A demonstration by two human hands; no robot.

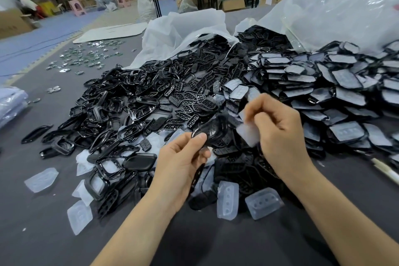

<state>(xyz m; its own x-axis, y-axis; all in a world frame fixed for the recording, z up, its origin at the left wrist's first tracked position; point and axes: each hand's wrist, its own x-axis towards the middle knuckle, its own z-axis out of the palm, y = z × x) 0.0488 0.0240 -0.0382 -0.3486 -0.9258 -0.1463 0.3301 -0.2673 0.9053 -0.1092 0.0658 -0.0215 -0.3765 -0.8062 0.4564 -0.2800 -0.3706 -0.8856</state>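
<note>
My left hand (183,162) grips a glossy black plastic shell (212,130) by its near end, thumb on top, with another thin black part (197,176) tucked under its fingers. My right hand (278,127) pinches a translucent white rubber pad (248,133) just right of the shell, fingers curled round it. Both are held above a heap of black frames and button plates (151,101) on the dark grey table (194,239).
Loose translucent pads (227,200) lie near the front and at the left (41,179). Stacked black pieces with pads (336,84) fill the right side. White plastic bags (181,30) spill parts at the back. Small circuit boards (86,58) are scattered far left.
</note>
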